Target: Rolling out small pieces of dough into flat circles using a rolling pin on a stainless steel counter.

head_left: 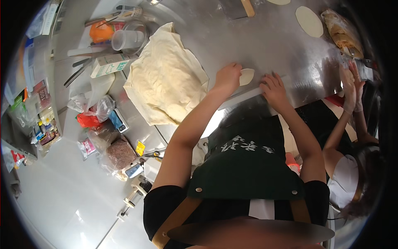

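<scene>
My left hand (229,78) has its fingers closed on the left edge of a small flat oval of pale dough (247,77), which lies at the near side of the metal table. Just right of the dough, my right hand (273,89) rests with its fingers apart and curved downward. Beneath and beside that hand runs a pale, rod-like strip (244,97) along the table's front edge; I cannot tell if it is loose. To the left of my left forearm spreads a large, crumpled cream sheet (166,76), cloth or dough, lumpy underneath.
Flat dough ovals (309,21) and a bag of brownish food (342,34) lie at the far right. Beside them a co-worker's gloved hands (351,85) press together. A dark block with a wooden handle (248,7) lies at the back. Left are a carton (110,65), plastic tubs (124,40) and bags (102,108).
</scene>
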Motion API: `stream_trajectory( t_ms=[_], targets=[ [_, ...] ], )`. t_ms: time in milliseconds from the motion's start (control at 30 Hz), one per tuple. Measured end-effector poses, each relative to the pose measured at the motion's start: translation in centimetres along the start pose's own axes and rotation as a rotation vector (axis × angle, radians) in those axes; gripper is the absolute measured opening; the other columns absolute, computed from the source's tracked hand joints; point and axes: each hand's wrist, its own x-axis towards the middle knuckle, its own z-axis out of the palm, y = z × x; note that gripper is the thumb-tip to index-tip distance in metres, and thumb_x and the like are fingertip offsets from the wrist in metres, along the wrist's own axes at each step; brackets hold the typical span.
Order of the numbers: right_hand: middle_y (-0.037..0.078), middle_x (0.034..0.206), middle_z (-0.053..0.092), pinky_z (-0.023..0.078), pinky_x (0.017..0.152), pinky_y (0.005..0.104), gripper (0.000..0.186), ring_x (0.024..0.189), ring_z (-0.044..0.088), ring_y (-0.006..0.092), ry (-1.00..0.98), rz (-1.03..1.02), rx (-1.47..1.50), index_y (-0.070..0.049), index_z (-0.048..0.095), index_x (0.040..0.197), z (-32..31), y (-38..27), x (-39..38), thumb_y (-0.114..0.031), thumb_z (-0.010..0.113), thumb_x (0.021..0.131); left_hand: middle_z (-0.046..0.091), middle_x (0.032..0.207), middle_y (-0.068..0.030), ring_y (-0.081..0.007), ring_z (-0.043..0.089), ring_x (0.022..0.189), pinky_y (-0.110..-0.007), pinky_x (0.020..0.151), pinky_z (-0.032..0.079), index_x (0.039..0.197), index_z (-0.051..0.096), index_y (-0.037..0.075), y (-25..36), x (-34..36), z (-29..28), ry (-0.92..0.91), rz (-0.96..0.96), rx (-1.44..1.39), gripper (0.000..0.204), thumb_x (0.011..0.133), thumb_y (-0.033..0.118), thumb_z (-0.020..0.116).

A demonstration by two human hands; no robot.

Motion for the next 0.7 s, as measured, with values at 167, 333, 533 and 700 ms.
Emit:
stream_trajectory(
  t_ms=[167, 333, 533, 700],
  targets=[
    [0.004, 0.091, 0.054, 0.032, 0.103, 0.0439, 0.033, 0.097, 0.052, 0.0217, -0.023, -0.018, 0.040, -0.009, 0.058, 0.088, -0.6, 0.9, 2.1, -0.011, 0.073, 0.058, 0.062, 0.092, -0.0188, -0.0352, 0.059, 0.084, -0.041, 0.072, 0.046, 0.092, 0.060, -0.001, -1.6, 0.8, -1.9, 0.161, -0.297, -0.503, 0.020, 0.074, 0.008, 0.063],
    [0.005, 0.092, 0.054, 0.031, 0.103, 0.0432, 0.030, 0.099, 0.051, 0.0230, -0.060, -0.109, 0.032, -0.008, 0.057, 0.089, -1.6, 0.4, 5.9, -0.014, 0.072, 0.064, 0.062, 0.088, -0.0203, -0.0341, 0.060, 0.082, -0.039, 0.071, 0.046, 0.096, 0.061, -0.001, -5.1, 0.8, 3.0, 0.246, -0.160, -0.371, 0.023, 0.075, 0.008, 0.061],
    [0.013, 0.111, 0.053, 0.029, 0.104, 0.0444, 0.037, 0.112, 0.046, 0.0273, -0.070, -0.030, -0.016, -0.004, 0.055, 0.105, 0.9, 1.1, 9.1, -0.025, 0.063, 0.077, 0.064, 0.088, -0.0180, -0.0270, 0.060, 0.079, -0.033, 0.073, 0.046, 0.105, 0.061, -0.001, -4.1, 1.2, 2.1, 0.106, -0.245, -0.624, 0.029, 0.078, 0.008, 0.059],
    [0.018, 0.132, 0.043, 0.029, 0.103, 0.0457, 0.047, 0.125, 0.038, 0.0299, 0.006, 0.140, -0.202, 0.001, 0.049, 0.120, 3.2, 0.5, 6.4, -0.026, 0.056, 0.082, 0.066, 0.091, -0.0148, -0.0197, 0.061, 0.081, -0.031, 0.074, 0.047, 0.107, 0.061, -0.002, -5.1, 1.9, 3.1, 0.078, -0.277, -0.786, 0.030, 0.079, 0.007, 0.058]
  ],
)
